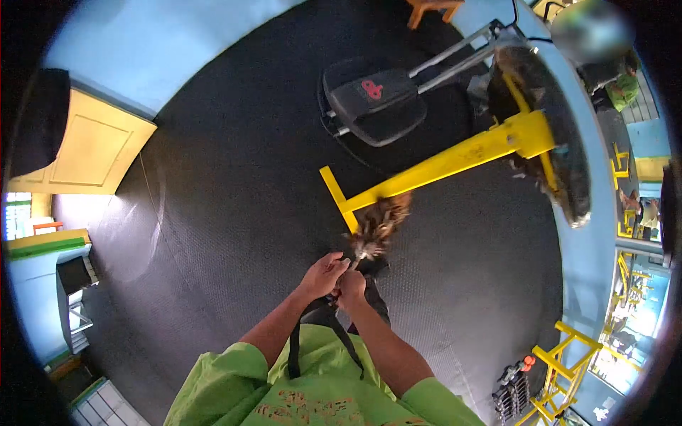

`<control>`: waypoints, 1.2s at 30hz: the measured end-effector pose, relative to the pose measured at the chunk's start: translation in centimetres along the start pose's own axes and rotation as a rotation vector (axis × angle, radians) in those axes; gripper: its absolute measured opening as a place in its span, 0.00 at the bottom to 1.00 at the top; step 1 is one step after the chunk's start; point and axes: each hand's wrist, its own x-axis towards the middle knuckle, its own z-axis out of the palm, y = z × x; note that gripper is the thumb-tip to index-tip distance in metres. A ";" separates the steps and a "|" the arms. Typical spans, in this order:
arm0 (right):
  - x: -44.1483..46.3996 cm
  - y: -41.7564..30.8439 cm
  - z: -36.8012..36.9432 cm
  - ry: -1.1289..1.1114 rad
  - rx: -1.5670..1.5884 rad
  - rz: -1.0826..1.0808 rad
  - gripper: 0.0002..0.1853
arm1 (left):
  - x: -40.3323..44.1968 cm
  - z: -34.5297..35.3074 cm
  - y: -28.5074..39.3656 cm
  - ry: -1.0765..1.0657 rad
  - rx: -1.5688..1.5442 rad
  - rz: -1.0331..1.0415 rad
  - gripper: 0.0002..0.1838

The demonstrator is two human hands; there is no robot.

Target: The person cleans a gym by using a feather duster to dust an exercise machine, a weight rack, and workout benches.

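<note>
Looking down over a broad black floor (pixel 234 213), filling most of the view, and catching a pale blue wall (pixel 170 42) curving along the upper left. Out at the left edge, picking up a yellow panelled door (pixel 92 145). Across now to a long yellow frame (pixel 440 163), slanting from upper right down to a short crossbar near the middle. Just above, taking in a dark exercise machine (pixel 373 106), marked in red on its plate. Back to the bottom, to a green shirt (pixel 312 383), with both forearms reaching forward out of the sleeves and angling inward to meet.

And on to the feather duster (pixel 381 226): brown, shaggy, slightly blurred, right by the near end of the yellow frame and just ahead of the hands. Touching the metal or merely overlapping it? Impossible to tell from here. Down to the right hand (pixel 351 287), curled tight round the duster's handle, back turned upward. Then over to the left hand (pixel 324 276), close alongside, fingers bent and bunched toward the handle; gripping or only hovering next to it, cannot tell.
</note>
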 end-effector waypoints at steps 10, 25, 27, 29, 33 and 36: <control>16.0 4.9 -1.1 0.199 -0.186 -0.242 0.09 | 2.5 -0.3 -7.1 -0.059 0.087 -0.253 0.28; -5.9 1.6 0.5 0.021 -0.487 -0.065 0.12 | 0.9 -4.3 -13.4 0.286 -0.320 -0.203 0.30; -8.9 -0.5 2.3 -0.084 -0.405 -0.322 0.11 | 1.1 -5.2 -10.1 0.287 -0.292 -0.147 0.29; -10.7 -3.0 4.9 -0.355 -0.233 -0.725 0.12 | 1.6 -5.9 -6.7 0.288 -0.255 -0.097 0.28; -12.2 -1.9 8.9 -0.302 0.022 -0.755 0.10 | 0.9 -6.6 -0.8 0.275 -0.178 -0.071 0.28; -6.7 0.1 7.1 -0.194 -0.013 -0.571 0.08 | 0.6 -7.4 -0.4 0.340 -0.128 -0.067 0.26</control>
